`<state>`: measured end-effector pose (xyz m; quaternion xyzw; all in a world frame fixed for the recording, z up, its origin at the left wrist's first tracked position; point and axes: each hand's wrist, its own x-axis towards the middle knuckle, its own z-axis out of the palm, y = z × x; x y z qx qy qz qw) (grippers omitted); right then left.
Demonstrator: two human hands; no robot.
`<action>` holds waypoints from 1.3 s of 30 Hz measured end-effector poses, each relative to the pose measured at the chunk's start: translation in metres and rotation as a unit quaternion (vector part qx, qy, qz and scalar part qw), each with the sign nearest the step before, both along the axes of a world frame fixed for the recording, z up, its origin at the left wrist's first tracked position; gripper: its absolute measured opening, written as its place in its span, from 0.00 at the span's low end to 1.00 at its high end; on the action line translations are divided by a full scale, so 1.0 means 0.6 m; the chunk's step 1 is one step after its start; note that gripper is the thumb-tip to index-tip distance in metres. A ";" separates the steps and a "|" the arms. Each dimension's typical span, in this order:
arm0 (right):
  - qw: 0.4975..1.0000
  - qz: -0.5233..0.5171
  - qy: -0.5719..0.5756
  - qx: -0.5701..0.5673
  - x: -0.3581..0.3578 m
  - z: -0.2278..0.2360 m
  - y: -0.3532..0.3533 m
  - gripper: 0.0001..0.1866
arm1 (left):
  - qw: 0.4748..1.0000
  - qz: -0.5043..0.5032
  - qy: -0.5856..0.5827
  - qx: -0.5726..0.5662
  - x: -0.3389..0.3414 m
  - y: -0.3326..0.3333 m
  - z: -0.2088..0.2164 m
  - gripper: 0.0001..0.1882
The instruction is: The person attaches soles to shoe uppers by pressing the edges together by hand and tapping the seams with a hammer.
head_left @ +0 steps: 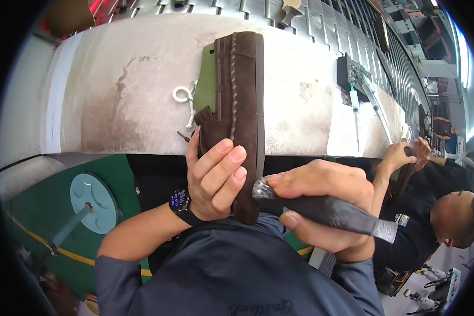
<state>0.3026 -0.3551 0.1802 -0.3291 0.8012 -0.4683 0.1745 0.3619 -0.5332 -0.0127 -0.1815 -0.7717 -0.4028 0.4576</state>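
Observation:
A dark brown suede shoe (245, 95) with pale stitching along its side stands heel up, toe toward me, over the near edge of the bench. A green shoe last (206, 79) fills it. My left hand (213, 181) is closed round the shoe near the toe, fingers across the upper. My right hand (326, 203) is wrapped round a dark, tape-bound handle tool (334, 213). The tool's silvery wrapped end meets the sole edge near the toe; its exact tip is hidden. Beside the last lies a white metal hook with a ring (183, 95).
The pale, stained bench top (158, 79) borders a slatted metal conveyor (274, 13). At right, a black holder (348, 71) and a syringe (355, 108) rest by a white sheet (343, 126). A co-worker (421, 210) works close on my right. A round stool (94, 203) stands at left.

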 end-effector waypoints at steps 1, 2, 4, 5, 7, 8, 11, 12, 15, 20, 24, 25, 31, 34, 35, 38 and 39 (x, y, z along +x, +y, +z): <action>1.000 -0.007 -0.018 -0.017 -0.001 -0.006 0.003 0.18 | 1.000 0.006 -0.003 -0.001 -0.001 0.001 -0.001 0.17; 1.000 -0.009 -0.013 -0.022 0.000 -0.010 0.006 0.18 | 1.000 0.012 -0.005 -0.003 -0.001 0.001 -0.002 0.17; 0.997 -0.034 -0.051 -0.041 0.006 -0.022 0.016 0.17 | 1.000 0.010 -0.013 -0.008 0.004 -0.003 0.002 0.17; 0.994 -0.038 -0.075 -0.075 0.010 -0.036 0.027 0.17 | 0.999 0.010 -0.038 -0.034 0.007 -0.009 0.010 0.18; 0.980 -0.093 -0.112 -0.136 0.026 -0.063 0.041 0.18 | 0.995 -0.007 -0.079 -0.063 0.013 -0.018 0.028 0.21; 0.958 -0.144 -0.155 -0.195 0.034 -0.075 0.046 0.18 | 0.995 -0.008 -0.078 -0.066 0.010 -0.027 0.035 0.21; 0.886 -0.225 -0.263 -0.309 0.038 -0.118 0.051 0.18 | 0.987 -0.005 -0.099 -0.130 -0.007 -0.048 0.049 0.22; 0.855 -0.250 -0.294 -0.346 0.038 -0.132 0.045 0.19 | 0.986 -0.004 -0.102 -0.134 -0.012 -0.051 0.050 0.22; 0.826 -0.280 -0.336 -0.356 0.033 -0.153 0.030 0.20 | 0.982 -0.027 -0.104 -0.157 -0.025 -0.061 0.048 0.21; 0.809 -0.262 -0.369 -0.376 0.026 -0.175 0.041 0.19 | 0.979 -0.085 -0.091 -0.162 -0.037 -0.075 0.048 0.19; 0.928 -0.137 -0.283 -0.201 -0.009 -0.121 0.070 0.13 | 0.984 -0.080 -0.075 -0.140 -0.036 -0.071 0.033 0.19; 0.900 -0.117 -0.387 -0.161 -0.025 -0.111 0.089 0.12 | 0.984 -0.079 -0.074 -0.139 -0.038 -0.070 0.031 0.19; 0.945 -0.267 0.095 -0.162 0.003 -0.086 0.076 0.25 | 0.982 -0.086 -0.085 -0.145 -0.045 -0.063 0.050 0.19; 0.979 -0.096 0.176 -0.023 -0.060 -0.023 0.065 0.28 | 0.977 -0.088 -0.103 -0.165 -0.045 -0.065 0.069 0.19; 0.978 -0.165 0.119 -0.051 -0.046 -0.036 0.054 0.28 | 0.974 -0.089 -0.111 -0.178 -0.046 -0.065 0.074 0.19; 0.978 -0.075 0.193 -0.021 -0.062 -0.034 0.043 0.26 | 0.966 -0.097 -0.130 -0.199 -0.047 -0.064 0.093 0.19; 0.978 -0.072 0.194 -0.017 -0.060 -0.029 0.041 0.26 | 0.967 -0.095 -0.130 -0.195 -0.048 -0.064 0.095 0.19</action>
